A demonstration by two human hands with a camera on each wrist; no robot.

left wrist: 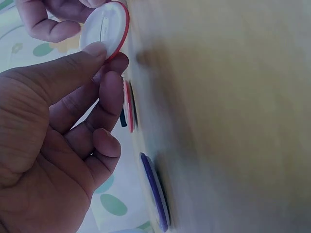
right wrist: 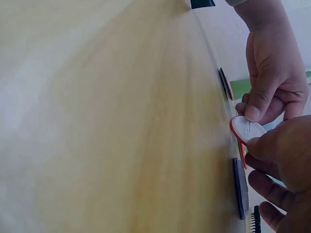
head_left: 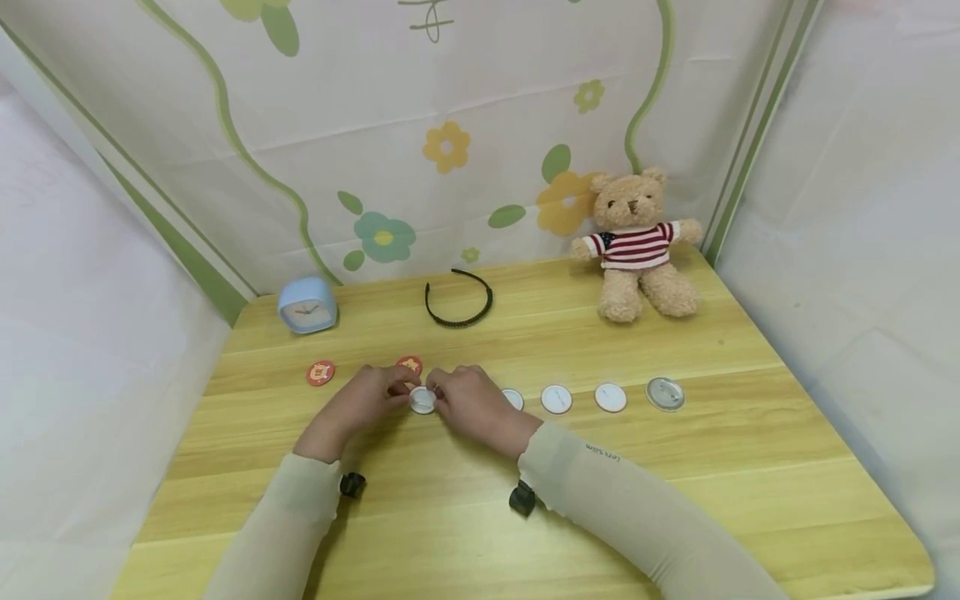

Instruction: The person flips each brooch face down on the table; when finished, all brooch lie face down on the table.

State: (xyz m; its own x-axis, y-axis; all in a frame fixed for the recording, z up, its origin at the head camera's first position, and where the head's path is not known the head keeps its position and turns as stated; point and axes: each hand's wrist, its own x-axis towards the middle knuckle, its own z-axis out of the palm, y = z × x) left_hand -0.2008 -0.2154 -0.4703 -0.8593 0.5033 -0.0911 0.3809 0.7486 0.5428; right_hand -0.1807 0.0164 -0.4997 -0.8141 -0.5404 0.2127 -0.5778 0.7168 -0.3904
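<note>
A round pin-back badge (head_left: 422,401) with a white back and a red rim is held above the wooden table between both hands. Its pin side faces me, and the pin shows in the left wrist view on the badge (left wrist: 106,26). My left hand (head_left: 362,407) pinches the left edge between thumb and fingers. On the opposite edge, my right hand (head_left: 474,406) pinches it as well, seen closer in the right wrist view beside the badge (right wrist: 244,128). Just behind the hands lies a red badge (head_left: 409,363), face up; another red badge (head_left: 320,372) lies farther left.
To the right, white-backed badges (head_left: 557,398) lie in a row, one partly hidden by the right hand, ending with a larger silver-backed badge (head_left: 665,394). Farther back are a blue clock (head_left: 308,306), a black headband (head_left: 459,322) and a teddy bear (head_left: 636,247) against the curtain.
</note>
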